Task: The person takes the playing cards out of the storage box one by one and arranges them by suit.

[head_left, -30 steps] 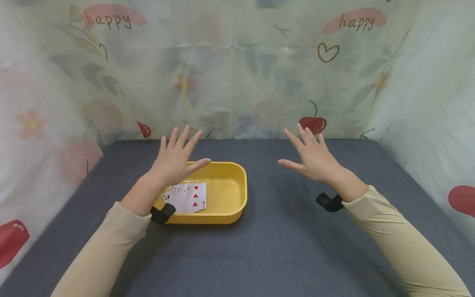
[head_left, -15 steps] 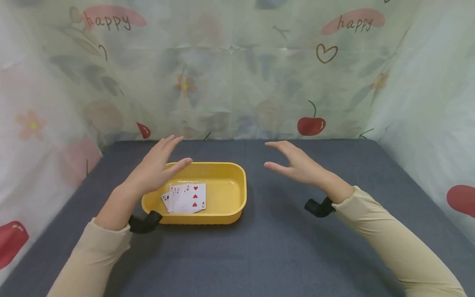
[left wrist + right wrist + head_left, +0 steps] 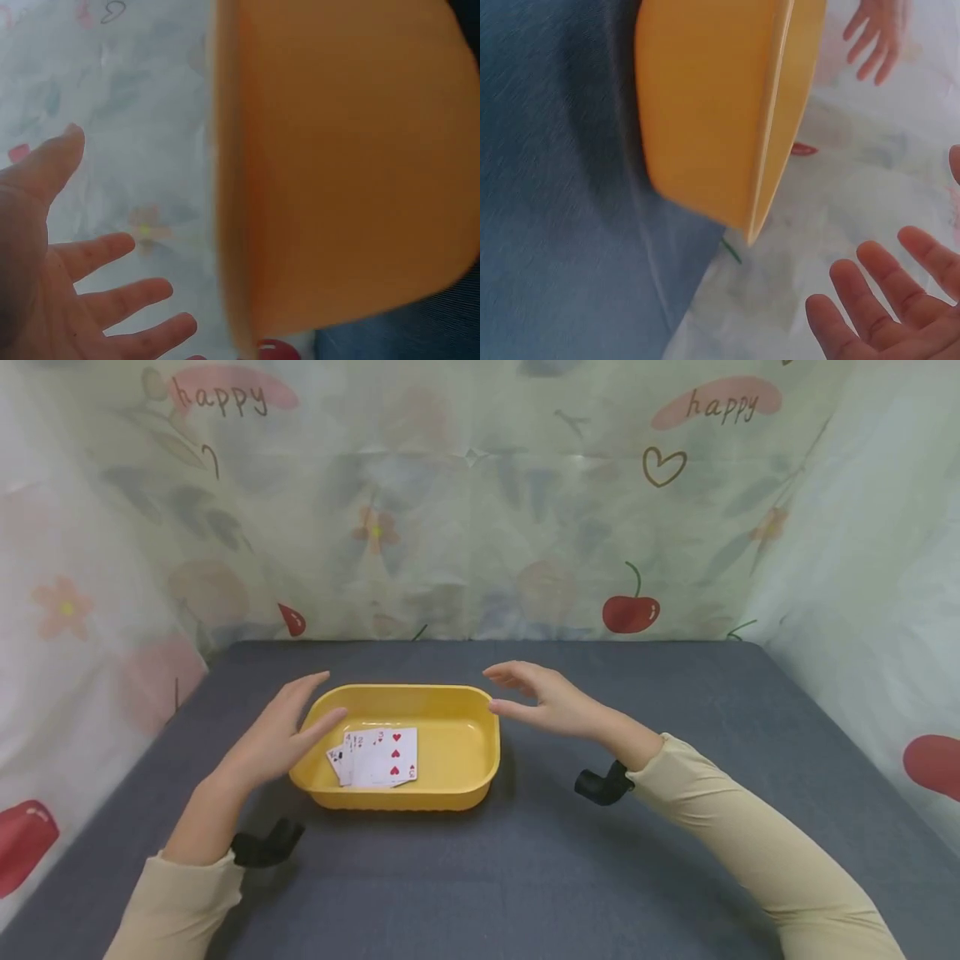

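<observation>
A yellow plastic basin (image 3: 457, 802) stands on the dark table, left of centre. Several playing cards (image 3: 382, 758) lie overlapped in its left half, with a three of hearts on top. My left hand (image 3: 273, 735) hovers by the basin's left end, thumb apart from the fingers and nothing held. In the left wrist view its fingers (image 3: 127, 300) are spread beside the basin's wall (image 3: 352, 165). Over by the right end, my right hand (image 3: 551, 700) has its thumb tip overlapping the rim in the head view. Relaxed fingers (image 3: 855, 296) show in the right wrist view, holding nothing.
A dark grey cloth (image 3: 495, 885) covers the table. Patterned fabric (image 3: 465, 543) hangs behind it and along both sides. Black wrist mounts (image 3: 266, 845) sit under each wrist.
Both hands have come down from above the table to the basin's two ends, the left moving left and the right moving left too. Their spread fingers have relaxed. Basin and cards stay put.
</observation>
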The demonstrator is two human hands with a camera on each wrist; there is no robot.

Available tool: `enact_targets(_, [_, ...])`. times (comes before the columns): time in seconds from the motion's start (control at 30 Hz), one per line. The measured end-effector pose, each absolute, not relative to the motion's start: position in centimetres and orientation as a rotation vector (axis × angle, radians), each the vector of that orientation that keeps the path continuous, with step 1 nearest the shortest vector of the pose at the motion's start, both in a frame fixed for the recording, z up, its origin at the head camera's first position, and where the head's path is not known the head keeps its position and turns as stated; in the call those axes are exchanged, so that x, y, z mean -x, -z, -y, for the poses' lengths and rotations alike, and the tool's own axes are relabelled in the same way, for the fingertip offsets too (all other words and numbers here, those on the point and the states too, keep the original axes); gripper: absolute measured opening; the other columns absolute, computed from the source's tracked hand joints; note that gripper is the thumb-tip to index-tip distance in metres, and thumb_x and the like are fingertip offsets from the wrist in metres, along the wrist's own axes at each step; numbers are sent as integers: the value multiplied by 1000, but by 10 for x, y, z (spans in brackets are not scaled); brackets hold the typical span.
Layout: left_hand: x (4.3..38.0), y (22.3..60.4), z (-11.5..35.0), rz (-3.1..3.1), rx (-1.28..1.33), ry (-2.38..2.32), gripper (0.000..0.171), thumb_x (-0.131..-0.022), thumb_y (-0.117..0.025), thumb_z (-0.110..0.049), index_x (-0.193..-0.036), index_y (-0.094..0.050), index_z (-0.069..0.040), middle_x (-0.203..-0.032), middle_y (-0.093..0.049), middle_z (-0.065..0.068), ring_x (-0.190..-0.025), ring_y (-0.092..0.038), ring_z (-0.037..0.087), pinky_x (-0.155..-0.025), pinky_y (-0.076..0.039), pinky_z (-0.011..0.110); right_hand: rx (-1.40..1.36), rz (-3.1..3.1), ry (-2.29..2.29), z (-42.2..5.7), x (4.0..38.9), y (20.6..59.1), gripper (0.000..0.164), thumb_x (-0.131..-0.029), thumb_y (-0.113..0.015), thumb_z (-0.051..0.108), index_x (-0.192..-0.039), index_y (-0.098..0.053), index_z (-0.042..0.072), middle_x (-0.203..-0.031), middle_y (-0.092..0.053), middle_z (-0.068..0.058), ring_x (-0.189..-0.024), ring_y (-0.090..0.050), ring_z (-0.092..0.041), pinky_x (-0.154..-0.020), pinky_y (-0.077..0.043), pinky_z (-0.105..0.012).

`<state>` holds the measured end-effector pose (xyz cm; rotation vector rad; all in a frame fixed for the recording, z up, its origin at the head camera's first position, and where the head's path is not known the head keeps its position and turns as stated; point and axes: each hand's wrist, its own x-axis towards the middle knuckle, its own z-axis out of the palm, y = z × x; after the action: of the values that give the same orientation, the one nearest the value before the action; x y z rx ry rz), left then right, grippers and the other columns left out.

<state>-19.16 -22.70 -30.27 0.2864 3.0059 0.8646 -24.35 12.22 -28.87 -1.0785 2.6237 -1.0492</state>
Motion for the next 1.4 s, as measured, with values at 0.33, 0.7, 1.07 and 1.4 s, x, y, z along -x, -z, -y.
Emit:
enact_targets(0.33, [197,332,238,-2999,-270,-936,73,-96,-44,-47,-145,-24,3,-147,-26,29,-137,-22,46,-108,-20,61,1104,-2522,1088,-85,254,290,45,-92,-59,26,-132,-48,10,-133,-53,-8,-122,-52,-28,-103,-42,-44])
enact_targets(0.7, [201,347,241,-2954,-256,-978,72,-97,-41,-46,-146,-21,3,-148,-24,31,-136,-22,47,-108,-19,62,1120,-2455,1062,-45,267,289,40,-92,-59,23,-128,-52,9,-126,-59,-8,-116,-57,-21,-99,-46,-33])
enact_targets(1.07, [202,353,243,-2913,-183,-1014,75,-96,-38,-50,-147,-19,2,-149,-22,30,-136,-22,46,-109,-19,62,1076,-2408,957,-11,284,296,42,-91,-60,25,-128,-54,6,-126,-59,-11,-115,-58,-20,-99,-45,-28])
enact_targets(1.4, [204,353,244,-2903,-163,-1022,77,-95,-39,-52,-147,-18,1,-149,-22,29,-137,-22,46,-109,-19,62,967,-2395,814,8,295,312,45,-90,-62,25,-129,-53,5,-124,-61,-9,-117,-56,-20,-100,-44,-30])
